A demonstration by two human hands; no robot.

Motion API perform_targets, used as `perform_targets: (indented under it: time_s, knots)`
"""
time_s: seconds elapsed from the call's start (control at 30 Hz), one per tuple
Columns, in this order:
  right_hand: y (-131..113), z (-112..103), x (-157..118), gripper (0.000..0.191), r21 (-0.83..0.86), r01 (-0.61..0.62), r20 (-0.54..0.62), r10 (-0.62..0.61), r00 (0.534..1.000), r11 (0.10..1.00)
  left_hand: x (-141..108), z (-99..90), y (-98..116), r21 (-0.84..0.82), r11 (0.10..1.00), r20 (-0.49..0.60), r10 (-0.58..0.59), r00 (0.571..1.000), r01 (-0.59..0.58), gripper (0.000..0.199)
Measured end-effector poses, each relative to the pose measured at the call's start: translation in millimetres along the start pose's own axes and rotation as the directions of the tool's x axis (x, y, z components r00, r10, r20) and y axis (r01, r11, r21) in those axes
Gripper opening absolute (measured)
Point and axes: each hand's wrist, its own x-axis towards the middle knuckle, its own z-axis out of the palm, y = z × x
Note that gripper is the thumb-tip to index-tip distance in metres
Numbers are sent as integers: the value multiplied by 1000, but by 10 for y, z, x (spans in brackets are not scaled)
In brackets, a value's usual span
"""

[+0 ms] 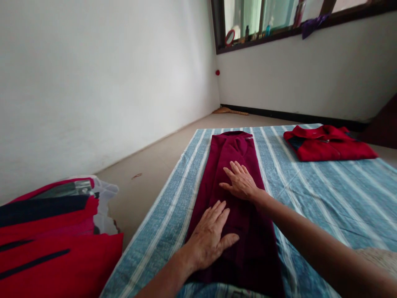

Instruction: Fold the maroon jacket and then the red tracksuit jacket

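While both palms lay flat on the maroon garment (pixel 248 219), the step in hand looked to me like plain smoothing, working the creases out before anything fancier. The garment was stretched out long and narrow on the striped sheet (pixel 161 231), running away from the person, with its banded end at the far edge and the near end going out of the bottom of the view. Left hand (pixel 209 234) was closer in, fingers straight and mostly side by side, thumb stuck out wide. Right hand (pixel 240 180) was farther up, fingers a bit fanned, thumb off to the side. Neither one was pinching or gripping anything, just resting on the cloth; how hard they pressed, I honestly couldn't tell. There were some soft wrinkles up near the far end, so I'd say the next move called for a light outward sweep up there, or if it was flat enough, lifting the palms and getting fingertips under an edge without dragging the layers out of line. The red top (pixel 338 151) sat neatly folded on the sheet off to the right, well apart from the hands, and the red pile (pixel 62 265) was on the other side, beyond the sheet's left edge.
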Motion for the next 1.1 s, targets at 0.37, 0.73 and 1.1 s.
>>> perform_targets:
  time_s: [0.37, 0.73, 1.1]
  knots:
    - [-137, 198, -537, 67, 127, 68, 93, -80, 992, 990, -161, 182, -50, 7, 1000, -52, -27, 998, 27, 64]
    - [-180, 10, -831, 47, 236, 219, -170, -182, 968, 947, -216, 62, -187, -289, 886, -343, -450, 825, 363, 32]
    - [-399, -63, -1094, 56, 249, 241, -13, -245, 969, 938, -30, 59, -197, -598, 725, -219, -559, 800, 342, 44]
